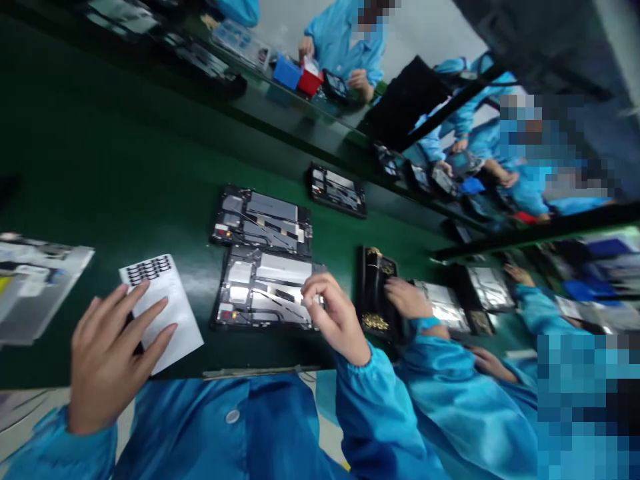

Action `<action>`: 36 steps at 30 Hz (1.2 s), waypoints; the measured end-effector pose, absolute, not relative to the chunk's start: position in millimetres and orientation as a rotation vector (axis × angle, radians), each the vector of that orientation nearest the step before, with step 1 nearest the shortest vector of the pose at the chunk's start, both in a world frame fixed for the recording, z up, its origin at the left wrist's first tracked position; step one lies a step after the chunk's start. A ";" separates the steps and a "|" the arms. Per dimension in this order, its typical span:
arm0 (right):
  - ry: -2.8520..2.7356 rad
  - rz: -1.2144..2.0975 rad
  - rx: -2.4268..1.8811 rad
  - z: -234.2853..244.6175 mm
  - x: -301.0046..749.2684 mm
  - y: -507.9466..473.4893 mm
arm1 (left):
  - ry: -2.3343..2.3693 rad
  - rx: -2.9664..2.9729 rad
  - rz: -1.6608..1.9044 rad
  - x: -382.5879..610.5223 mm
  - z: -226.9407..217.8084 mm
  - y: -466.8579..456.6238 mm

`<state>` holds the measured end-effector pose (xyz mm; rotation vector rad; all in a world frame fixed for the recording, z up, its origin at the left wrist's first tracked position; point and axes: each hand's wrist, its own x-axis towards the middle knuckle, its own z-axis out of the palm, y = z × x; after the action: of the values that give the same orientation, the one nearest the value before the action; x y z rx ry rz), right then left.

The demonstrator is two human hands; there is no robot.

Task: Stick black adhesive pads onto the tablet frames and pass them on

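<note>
Right hand (336,319) closed, fingertips pinched at right edge of flat silver-and-black open tablet (260,287); cannot tell if anything sits between them. Left hand (107,353) open, fingers spread flat on white paper sheet with black stickers (175,313), left of tablet. Second open tablet (263,221) just behind first. All on dark green desk (125,173). Co-worker's hand (407,298) on black tray (373,293) at right.

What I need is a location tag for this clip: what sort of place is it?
Most likely an electronics assembly line: opened tablet-like devices lie on a long green bench, people in blue smocks work along it, and the left hand rests on a sheet of small black stickers.
</note>
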<state>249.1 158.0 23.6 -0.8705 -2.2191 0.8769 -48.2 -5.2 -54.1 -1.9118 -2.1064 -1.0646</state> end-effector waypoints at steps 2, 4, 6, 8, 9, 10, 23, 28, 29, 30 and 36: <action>-2.281 0.767 -0.996 10.4 281.0 137.9 | -2.057 -1.963 -1.173 -22.4 -45.1 -3.2; -2.372 0.652 -1.068 -4.2 298.3 121.2 | -1.960 -2.179 -1.193 10.5 -36.3 4.5; -2.459 0.505 -1.088 -15.5 305.2 110.2 | -1.858 -2.385 -1.171 45.1 -31.7 18.9; -2.503 0.359 -1.099 -22.5 307.2 105.1 | -1.822 -2.477 -1.173 75.2 -32.9 37.4; -2.509 0.305 -1.104 -24.8 307.6 104.5 | -1.812 -2.498 -1.175 87.3 -35.3 46.8; -2.510 0.267 -1.107 -26.6 308.2 104.8 | -1.805 -2.513 -1.171 97.0 -38.4 55.5; -2.600 0.200 -1.048 -30.0 307.3 114.1 | -1.811 -2.564 -1.128 114.1 -53.7 78.7; -2.628 0.262 -1.039 -29.3 308.9 114.3 | -1.833 -2.579 -1.131 117.5 -52.7 78.6; -2.636 0.262 -1.032 -29.4 308.9 114.2 | -1.835 -2.580 -1.131 118.6 -52.7 79.0; -2.643 0.255 -1.027 -29.5 308.9 114.2 | -1.833 -2.583 -1.132 119.7 -52.7 79.6; -2.599 0.334 -1.016 -30.0 312.7 115.1 | -1.753 -2.606 -1.148 125.4 -54.7 84.7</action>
<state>312.7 115.1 -30.0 -1.0156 -2.5985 0.3344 125.4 84.7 -54.7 -2.6063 -1.7534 -1.1478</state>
